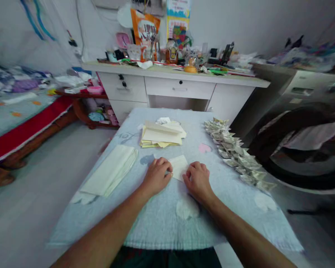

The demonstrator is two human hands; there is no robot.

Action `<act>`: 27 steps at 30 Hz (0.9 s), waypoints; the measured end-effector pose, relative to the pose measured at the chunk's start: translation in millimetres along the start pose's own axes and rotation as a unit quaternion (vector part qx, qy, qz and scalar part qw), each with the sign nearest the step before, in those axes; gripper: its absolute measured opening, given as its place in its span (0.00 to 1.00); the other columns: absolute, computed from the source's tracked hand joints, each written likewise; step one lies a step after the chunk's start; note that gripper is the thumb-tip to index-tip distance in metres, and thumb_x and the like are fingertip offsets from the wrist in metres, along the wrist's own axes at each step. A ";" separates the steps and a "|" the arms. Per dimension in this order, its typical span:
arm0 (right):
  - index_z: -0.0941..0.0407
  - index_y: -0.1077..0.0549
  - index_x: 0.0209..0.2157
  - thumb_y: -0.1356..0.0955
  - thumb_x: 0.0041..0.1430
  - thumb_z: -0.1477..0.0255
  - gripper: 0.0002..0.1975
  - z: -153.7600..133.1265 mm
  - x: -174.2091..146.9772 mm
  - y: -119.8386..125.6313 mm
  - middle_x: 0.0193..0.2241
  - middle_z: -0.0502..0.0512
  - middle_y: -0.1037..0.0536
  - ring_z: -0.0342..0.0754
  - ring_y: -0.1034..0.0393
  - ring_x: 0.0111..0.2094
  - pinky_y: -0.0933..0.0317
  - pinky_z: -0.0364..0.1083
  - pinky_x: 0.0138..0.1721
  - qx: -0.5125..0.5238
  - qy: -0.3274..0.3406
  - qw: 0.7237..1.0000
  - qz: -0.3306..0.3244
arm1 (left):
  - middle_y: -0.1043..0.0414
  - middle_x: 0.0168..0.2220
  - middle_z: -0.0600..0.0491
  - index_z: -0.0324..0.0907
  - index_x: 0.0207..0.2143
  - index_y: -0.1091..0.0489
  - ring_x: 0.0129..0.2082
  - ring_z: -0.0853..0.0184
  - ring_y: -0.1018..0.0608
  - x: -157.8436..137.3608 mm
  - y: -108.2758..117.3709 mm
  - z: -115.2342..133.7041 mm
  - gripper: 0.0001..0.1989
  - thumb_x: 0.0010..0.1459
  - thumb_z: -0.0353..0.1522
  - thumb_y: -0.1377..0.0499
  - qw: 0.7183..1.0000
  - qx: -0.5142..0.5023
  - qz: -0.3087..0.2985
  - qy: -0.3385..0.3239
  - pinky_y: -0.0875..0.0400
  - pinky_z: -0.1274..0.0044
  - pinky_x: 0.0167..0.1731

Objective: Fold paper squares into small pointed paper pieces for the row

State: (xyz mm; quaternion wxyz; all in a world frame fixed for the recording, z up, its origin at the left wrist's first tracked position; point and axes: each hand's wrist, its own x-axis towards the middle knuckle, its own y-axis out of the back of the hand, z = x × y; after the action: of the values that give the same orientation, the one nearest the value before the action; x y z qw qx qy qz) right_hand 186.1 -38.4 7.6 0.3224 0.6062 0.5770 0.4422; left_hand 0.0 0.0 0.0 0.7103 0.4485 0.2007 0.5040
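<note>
A small cream sheet of paper (179,166) lies on the cloth-covered table in front of me. At its left edge my left hand (158,175) has its fingers curled and pressed together on the paper. My right hand (197,179) holds the right edge in the same way, thumb and fingers closed; the fingertips are partly hidden. Just beyond is a loose stack of cream and yellow paper (162,134). To the left lies a long folded bundle of pale paper (110,170). Along the right side runs a row of pointed, folded paper pieces (237,150).
A pale blue cloth (162,223) covers the table. Behind it stands a white desk (181,87) crowded with bottles, bags and small items. On the right is a front-loading washing machine (298,96); on the left, a bed (22,108) with a wooden frame.
</note>
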 end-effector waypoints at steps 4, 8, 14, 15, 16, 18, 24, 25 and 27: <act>0.56 0.30 0.33 0.32 0.55 0.71 0.04 -3.0 -3.3 3.1 0.38 0.57 0.31 0.54 0.42 0.42 0.49 0.50 0.41 -0.010 0.001 1.000 0.020 | 0.34 0.39 0.53 0.44 0.33 0.31 0.44 0.62 0.33 -0.2 0.8 1.0 0.04 0.53 0.29 0.43 1.000 -0.002 -0.002 0.000 0.40 0.70 0.46; 0.54 0.28 0.39 0.34 0.59 0.76 0.07 -2.6 -3.0 4.4 0.42 0.56 0.30 0.53 0.42 0.44 0.50 0.50 0.43 -0.006 0.097 0.995 0.009 | 0.34 0.39 0.53 0.44 0.33 0.31 0.43 0.62 0.33 -0.8 0.7 2.0 0.04 0.53 0.30 0.42 1.000 -0.004 0.009 -0.003 0.39 0.70 0.46; 0.51 0.26 0.43 0.37 0.64 0.76 0.11 -0.4 -1.7 4.3 0.36 0.53 0.28 0.49 0.40 0.40 0.52 0.49 0.43 -0.024 0.235 0.969 -0.071 | 0.34 0.39 0.53 0.44 0.32 0.32 0.42 0.62 0.33 -1.4 -0.1 2.0 0.04 0.52 0.29 0.41 1.000 -0.004 0.019 -0.005 0.38 0.70 0.45; 0.51 0.27 0.44 0.37 0.63 0.76 0.11 -0.7 -2.5 5.2 0.37 0.53 0.28 0.49 0.40 0.40 0.52 0.49 0.43 -0.033 0.242 0.967 -0.072 | 0.34 0.39 0.53 0.44 0.32 0.32 0.42 0.62 0.33 -1.4 0.0 2.1 0.04 0.52 0.29 0.41 1.000 -0.005 0.020 -0.004 0.38 0.70 0.45; 0.51 0.27 0.45 0.36 0.62 0.76 0.12 -1.3 -3.6 6.4 0.37 0.54 0.28 0.49 0.40 0.41 0.52 0.49 0.43 -0.041 0.247 0.966 -0.072 | 0.34 0.39 0.53 0.44 0.32 0.32 0.42 0.62 0.33 -1.4 0.1 2.2 0.04 0.52 0.29 0.41 1.000 -0.005 0.021 -0.004 0.38 0.70 0.45; 0.50 0.28 0.47 0.35 0.62 0.74 0.13 -3.0 -6.4 9.6 0.39 0.54 0.29 0.49 0.40 0.42 0.53 0.50 0.44 -0.057 0.254 0.963 -0.075 | 0.34 0.39 0.53 0.44 0.32 0.32 0.43 0.62 0.33 -1.3 0.6 2.5 0.04 0.52 0.28 0.41 1.000 -0.005 0.020 -0.003 0.38 0.70 0.45; 0.49 0.32 0.53 0.36 0.62 0.61 0.18 -6.4 -12.1 16.4 0.42 0.57 0.31 0.53 0.41 0.44 0.54 0.53 0.47 -0.081 0.258 0.959 -0.092 | 0.34 0.38 0.53 0.44 0.32 0.31 0.42 0.62 0.33 -0.8 2.1 1.6 0.06 0.53 0.25 0.45 1.000 -0.013 0.012 -0.020 0.38 0.70 0.44; 0.49 0.32 0.53 0.36 0.62 0.60 0.19 -6.4 -12.1 16.4 0.42 0.57 0.31 0.53 0.41 0.44 0.54 0.54 0.47 -0.082 0.257 0.959 -0.093 | 0.34 0.38 0.53 0.44 0.32 0.32 0.42 0.62 0.32 -0.8 2.2 0.9 0.06 0.53 0.25 0.46 0.999 -0.017 0.013 -0.024 0.38 0.70 0.44; 0.49 0.32 0.53 0.37 0.63 0.59 0.19 -6.1 -11.8 15.8 0.43 0.58 0.31 0.53 0.41 0.44 0.54 0.54 0.47 -0.084 0.253 0.959 -0.097 | 0.33 0.38 0.52 0.44 0.33 0.32 0.42 0.62 0.32 -1.1 2.5 -1.3 0.08 0.52 0.24 0.47 0.999 -0.026 0.014 -0.029 0.37 0.70 0.45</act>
State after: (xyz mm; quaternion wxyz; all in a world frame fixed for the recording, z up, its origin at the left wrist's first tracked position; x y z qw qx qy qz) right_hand 187.7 -52.8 22.4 0.2566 0.3863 0.6568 0.5945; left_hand -2.8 -0.1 1.3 0.7205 0.4469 0.1606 0.5054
